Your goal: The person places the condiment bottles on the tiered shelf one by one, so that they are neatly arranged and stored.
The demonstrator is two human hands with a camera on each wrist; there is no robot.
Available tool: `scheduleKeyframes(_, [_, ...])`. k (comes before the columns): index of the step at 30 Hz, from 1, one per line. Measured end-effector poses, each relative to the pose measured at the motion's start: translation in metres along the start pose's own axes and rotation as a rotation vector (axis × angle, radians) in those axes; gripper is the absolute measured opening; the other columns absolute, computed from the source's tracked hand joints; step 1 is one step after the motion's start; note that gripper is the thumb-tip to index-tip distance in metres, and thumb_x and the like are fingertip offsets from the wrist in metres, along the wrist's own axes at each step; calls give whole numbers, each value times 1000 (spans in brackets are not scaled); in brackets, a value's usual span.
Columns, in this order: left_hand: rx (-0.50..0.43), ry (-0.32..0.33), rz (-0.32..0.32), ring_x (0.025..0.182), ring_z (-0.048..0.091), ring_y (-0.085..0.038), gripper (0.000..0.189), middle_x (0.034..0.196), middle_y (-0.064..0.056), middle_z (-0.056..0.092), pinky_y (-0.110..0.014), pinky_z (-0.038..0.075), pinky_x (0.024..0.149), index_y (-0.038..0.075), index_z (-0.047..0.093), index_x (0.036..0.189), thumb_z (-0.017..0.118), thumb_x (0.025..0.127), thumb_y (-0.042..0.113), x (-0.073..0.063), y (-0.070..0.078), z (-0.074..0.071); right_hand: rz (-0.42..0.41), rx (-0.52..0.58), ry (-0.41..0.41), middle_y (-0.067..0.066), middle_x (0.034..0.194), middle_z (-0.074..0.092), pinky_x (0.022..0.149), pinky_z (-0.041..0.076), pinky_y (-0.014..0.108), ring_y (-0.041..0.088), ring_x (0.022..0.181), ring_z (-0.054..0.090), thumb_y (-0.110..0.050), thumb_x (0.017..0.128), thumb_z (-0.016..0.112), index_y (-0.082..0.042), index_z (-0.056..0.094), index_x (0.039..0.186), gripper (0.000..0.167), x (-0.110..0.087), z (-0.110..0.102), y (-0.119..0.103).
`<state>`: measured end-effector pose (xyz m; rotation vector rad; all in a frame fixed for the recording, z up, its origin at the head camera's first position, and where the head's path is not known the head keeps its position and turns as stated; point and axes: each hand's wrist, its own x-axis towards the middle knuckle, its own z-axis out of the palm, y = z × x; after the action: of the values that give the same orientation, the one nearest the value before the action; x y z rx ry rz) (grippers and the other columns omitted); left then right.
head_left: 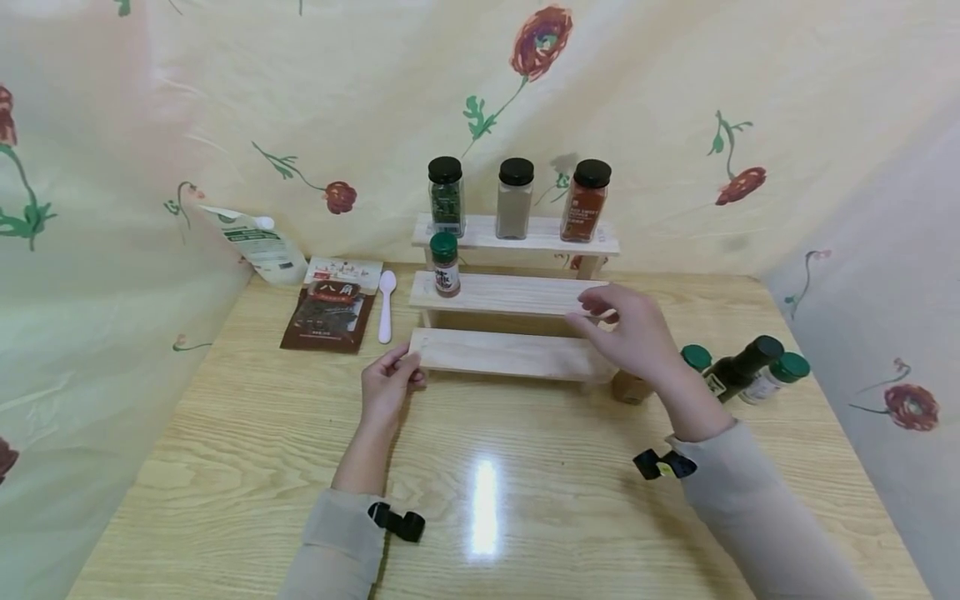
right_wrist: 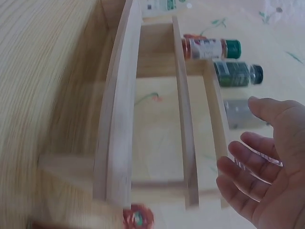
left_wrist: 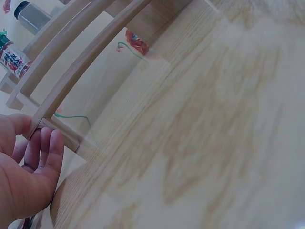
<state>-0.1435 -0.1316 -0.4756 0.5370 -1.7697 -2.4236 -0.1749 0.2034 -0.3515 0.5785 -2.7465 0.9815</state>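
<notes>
A three-tier wooden spice rack [head_left: 510,354] stands on the table. At the left end of its lowest board, my left hand [head_left: 387,385] grips the corner; in the left wrist view the thumb and curled fingers of that hand [left_wrist: 33,167] close around the board end. My right hand [head_left: 630,329] is over the right end of the rack, fingers loosely bent and holding nothing. In the right wrist view its fingers are apart beside the boards. A green-capped jar [head_left: 446,267] stands on the middle board. The top board holds a green herb jar [head_left: 447,200], a pale powder jar [head_left: 514,200] and a red pepper jar [head_left: 585,202].
Right of the rack are a dark bottle [head_left: 738,371], a green-capped jar [head_left: 776,379], another green cap [head_left: 696,357] and a brown jar [head_left: 630,387] partly behind my right arm. On the left lie a brown spice packet [head_left: 333,307], a white pouch [head_left: 258,246] and a white spoon [head_left: 386,308].
</notes>
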Motion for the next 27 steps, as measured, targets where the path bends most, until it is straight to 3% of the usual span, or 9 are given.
scheduleKeyframes(10, [4, 6, -4, 59, 64, -9, 38, 73, -1, 54, -20, 63, 59, -11, 61, 130, 68, 94, -3, -2, 1, 0, 1, -21, 52, 17, 111, 70, 75, 63, 52, 31, 99, 65, -25, 95, 74, 0, 69, 119, 35, -27, -29, 24])
scheduleKeyframes(12, [5, 3, 2, 58, 64, -9, 38, 73, -1, 54, -20, 63, 58, -12, 60, 130, 68, 94, -3, -2, 1, 1, 6, -30, 67, 17, 110, 71, 75, 63, 44, 30, 98, 65, -24, 94, 75, -1, 69, 120, 35, -32, -34, 29])
scheduleKeyframes(17, [11, -1, 14, 58, 64, -9, 37, 73, -1, 54, -20, 63, 58, -13, 60, 129, 68, 94, -3, -1, 0, 2, -6, -54, 111, 16, 107, 72, 73, 54, 13, 28, 94, 67, -19, 92, 77, -1, 70, 119, 33, -43, -45, 38])
scheduleKeyframes(20, [9, 2, 17, 58, 65, -9, 37, 72, -1, 54, -20, 63, 57, -13, 61, 129, 68, 94, -3, 0, 0, 2, -10, -59, 131, 16, 105, 72, 69, 50, 5, 29, 90, 67, -17, 90, 79, 0, 71, 116, 31, -49, -51, 44])
scheduleKeyframes(23, [8, 4, 14, 58, 65, -10, 37, 72, -1, 55, -20, 63, 57, -13, 60, 129, 68, 94, -3, -1, 0, 2, -5, -74, 128, 16, 103, 72, 65, 51, 6, 29, 86, 67, -16, 89, 80, 0, 72, 112, 29, -54, -55, 49])
scheduleKeyframes(27, [9, 2, 5, 58, 65, -10, 37, 72, -1, 55, -21, 63, 58, -11, 61, 130, 68, 94, -3, -2, 1, 2, -29, -121, 96, 13, 99, 73, 55, 54, 18, 22, 75, 66, -14, 87, 82, -2, 72, 110, 28, -60, -56, 56])
